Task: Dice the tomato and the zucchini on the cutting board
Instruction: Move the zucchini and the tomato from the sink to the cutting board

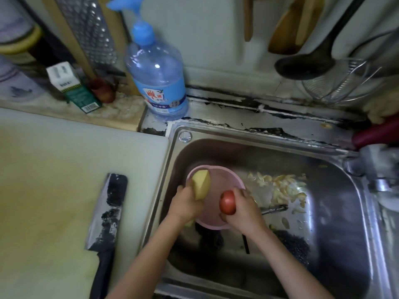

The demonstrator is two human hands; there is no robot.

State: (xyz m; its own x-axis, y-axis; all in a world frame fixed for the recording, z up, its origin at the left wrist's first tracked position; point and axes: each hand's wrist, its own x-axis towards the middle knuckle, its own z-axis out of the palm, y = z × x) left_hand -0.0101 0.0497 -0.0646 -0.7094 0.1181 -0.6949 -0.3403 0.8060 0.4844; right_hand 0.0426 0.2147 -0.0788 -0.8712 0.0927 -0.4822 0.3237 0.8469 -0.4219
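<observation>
The stainless steel sink (pixel 328 223) fills the right of the view. A round pink plastic bowl (pixel 216 227) sits in its basin, with pale curled peelings (pixel 280 186) scattered on the wet metal just right of the bowl. Both hands hang over the bowl. The left hand (pixel 185 205) has its fingers wrapped around the near end of the zucchini (pixel 201 184), a pale yellow, peeled chunk with a flat slanted cut face. The right hand (pixel 245 210) curls its fingers round the tomato (pixel 227 202), which is smooth, round and red.

The white plastic cutting board (pixel 43 180), stained yellowish, lies on the surface to the left and reaches the sink's rim. On it near the sink a broad cleaver (pixel 108 212) lies flat, its blade mottled dark, its black handle pointing near.

At the far wall stand a clear blue-capped water bottle (pixel 157 72), a metal grater (pixel 90 29) and a green-and-white carton (pixel 73 87). Far right hang wooden spatulas (pixel 285 29), a dark ladle (pixel 304 65) and a wire strainer (pixel 339 83).
</observation>
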